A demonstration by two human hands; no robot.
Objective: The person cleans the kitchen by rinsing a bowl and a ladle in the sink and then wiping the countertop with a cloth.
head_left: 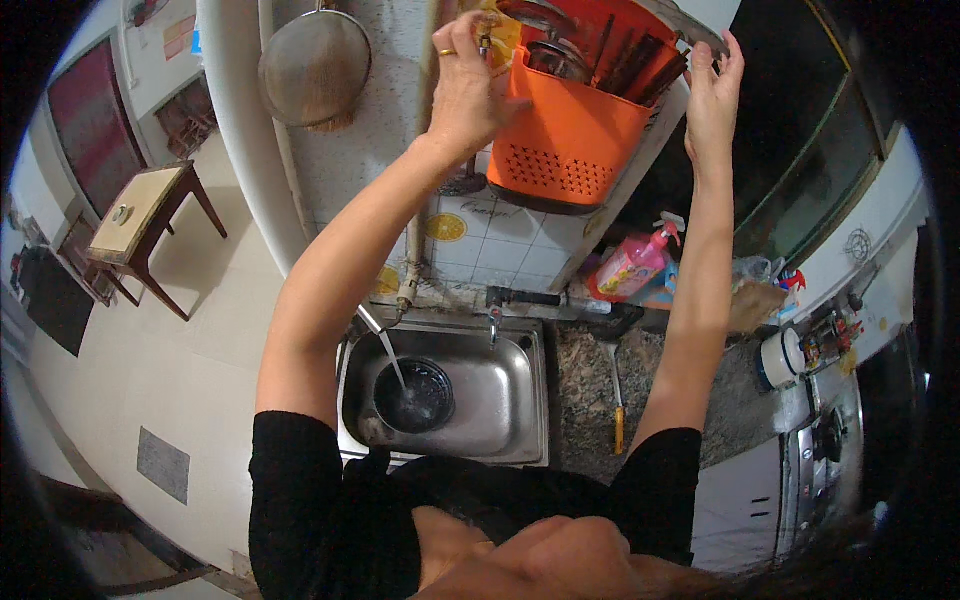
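From my remote seat, I see the orange plastic caddy with a perforated lower front [573, 130] at one o'clock, dark slender utensils [650, 72] standing in it. My bare left hand [470, 95], with a gold-coloured ring, is at twelve o'clock, its fingers bent beside the caddy's left wall; I can't tell whether they grasp it. My bare right hand [712, 105], just before two o'clock, has thumb and fingers raised by the caddy's upper right; their grip is unclear too. At seven o'clock, water runs into a dark round bowl [439, 388] inside the rectangular stainless-steel sink [490, 405].
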